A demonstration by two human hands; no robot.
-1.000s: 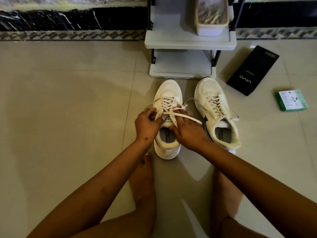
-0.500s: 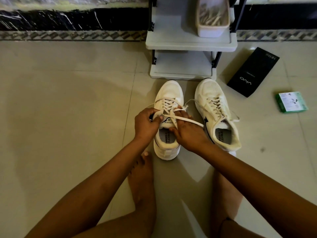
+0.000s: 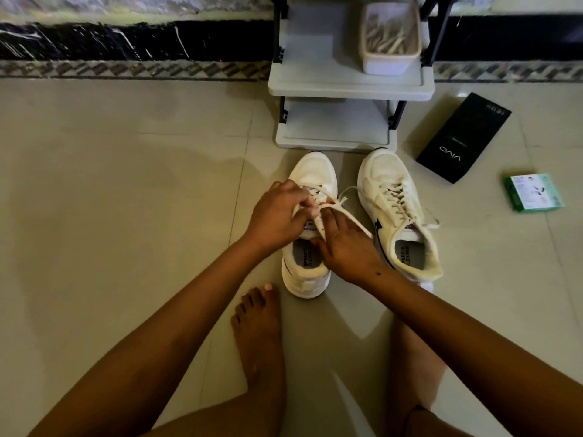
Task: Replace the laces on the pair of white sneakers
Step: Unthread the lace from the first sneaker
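While both hands work over its throat, the left sneaker (image 3: pixel 310 228) of the white pair stands upright on the tiled floor (image 3: pixel 126 200), toe toward the wall, its white lace (image 3: pixel 344 212) partly threaded through the upper eyelets and one loose strand running off to the right across the gap between the shoes. The left hand (image 3: pixel 279 216) hovers over the lacing with its fingers curled, thumb and fingertips pinching the lace near the middle of the tongue. The right hand (image 3: pixel 345 244) lies across the shoe's opening with fingers bent down onto the lace, and it seems to pin or pinch the strand there, though the exact grip is hidden under the fingers. Just beside this shoe, to its right and tilted a little outward, sits the right sneaker (image 3: pixel 399 212), fully laced, with a dark logo on its inner side and loose lace ends trailing off to the right. Near the heel of the left sneaker rests a bare foot (image 3: pixel 257 329), and a second leg lies at the lower right. Just beyond the toes of both shoes stands a grey shelf rack (image 3: pixel 347 86), with a pale plastic tub (image 3: pixel 391 36) of light-coloured sticks on its upper tier. To the right of the rack a black phone box (image 3: pixel 463 137) lies flat, and farther right a small green box (image 3: pixel 534 192).
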